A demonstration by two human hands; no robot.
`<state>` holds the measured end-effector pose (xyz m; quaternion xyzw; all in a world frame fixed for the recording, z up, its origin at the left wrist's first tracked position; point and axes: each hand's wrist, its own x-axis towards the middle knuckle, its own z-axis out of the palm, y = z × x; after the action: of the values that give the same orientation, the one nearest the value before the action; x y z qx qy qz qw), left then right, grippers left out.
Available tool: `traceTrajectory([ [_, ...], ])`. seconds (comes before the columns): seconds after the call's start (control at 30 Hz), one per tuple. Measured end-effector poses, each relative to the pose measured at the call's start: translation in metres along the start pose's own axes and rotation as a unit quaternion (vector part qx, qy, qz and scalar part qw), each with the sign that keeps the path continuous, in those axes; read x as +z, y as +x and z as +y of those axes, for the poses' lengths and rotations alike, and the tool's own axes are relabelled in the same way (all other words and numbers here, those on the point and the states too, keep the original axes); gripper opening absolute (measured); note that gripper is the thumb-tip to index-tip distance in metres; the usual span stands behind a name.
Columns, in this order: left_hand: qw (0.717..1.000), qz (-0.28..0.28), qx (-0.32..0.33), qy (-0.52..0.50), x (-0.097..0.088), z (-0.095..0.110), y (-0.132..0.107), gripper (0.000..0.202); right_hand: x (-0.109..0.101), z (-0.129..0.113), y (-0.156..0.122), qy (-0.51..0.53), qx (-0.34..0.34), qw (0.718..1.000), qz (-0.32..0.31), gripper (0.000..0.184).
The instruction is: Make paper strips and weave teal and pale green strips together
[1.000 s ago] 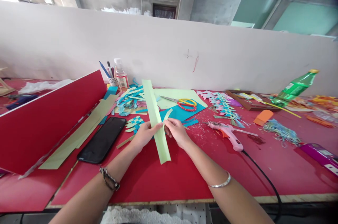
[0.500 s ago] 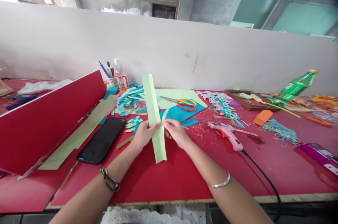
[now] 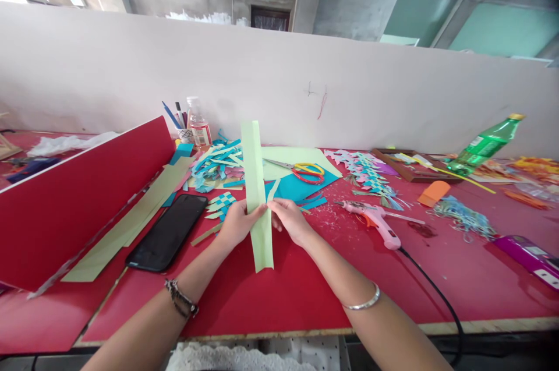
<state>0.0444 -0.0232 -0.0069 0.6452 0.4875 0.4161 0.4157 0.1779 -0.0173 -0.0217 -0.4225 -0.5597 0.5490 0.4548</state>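
A long pale green paper strip (image 3: 253, 167), creased lengthwise, stands nearly upright above the red tabletop. My left hand (image 3: 238, 222) grips it from the left, thumb across its front. From the right, my right hand (image 3: 289, 218) pinches the strip's edge, where a narrow pale green sliver (image 3: 273, 189) rises beside the fingertips. Behind the hands lie scissors (image 3: 301, 172) with red and yellow handles, on blue paper (image 3: 288, 189) and a pale green sheet (image 3: 305, 155). A small woven blue and green paper piece (image 3: 222, 203) rests just left of the strip.
A black phone (image 3: 168, 234) and long paper strips (image 3: 140, 214) lie at left beside a red board (image 3: 87, 202). To the right are a pink glue gun (image 3: 373, 219) with a cord, woven paper pieces (image 3: 364, 176), a wooden tray (image 3: 419, 170) and a tilted green bottle (image 3: 487, 147).
The top of the paper strip has swung slightly right, so the strip stands more upright. Both hands keep their grip in almost the same place.
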Motion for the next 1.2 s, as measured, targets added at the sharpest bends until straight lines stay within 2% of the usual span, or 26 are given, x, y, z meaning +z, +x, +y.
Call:
traceTrajectory([
  [0.2,0.999,0.002,0.01,0.036,0.0004,-0.0036,0.0003,0.034,-0.0007,0.0006,-0.0004,-0.027,-0.005,1.0,0.004,0.024],
  [0.5,0.997,0.065,-0.003,0.04,0.0023,-0.0027,-0.0005,0.032,0.0028,0.0009,-0.0011,-0.024,-0.019,0.999,0.045,0.026],
  [0.7,0.999,-0.026,-0.007,-0.038,0.0017,-0.0036,-0.001,0.033,0.0022,-0.0028,-0.0014,0.01,-0.033,0.997,0.07,0.028],
  [0.77,0.998,-0.035,-0.015,-0.041,0.0012,-0.0036,-0.0014,0.033,0.0021,-0.0037,-0.0012,0.019,-0.017,0.998,0.059,0.028],
  [0.9,1.0,-0.008,-0.006,-0.022,0.0001,-0.0029,-0.0012,0.033,0.0015,-0.0036,-0.0008,0.014,0.025,0.999,0.014,0.026],
  [1.2,0.998,0.064,-0.007,0.013,0.0005,-0.0028,0.0003,0.035,-0.0002,-0.0024,-0.0008,-0.01,0.001,1.0,0.005,0.026],
])
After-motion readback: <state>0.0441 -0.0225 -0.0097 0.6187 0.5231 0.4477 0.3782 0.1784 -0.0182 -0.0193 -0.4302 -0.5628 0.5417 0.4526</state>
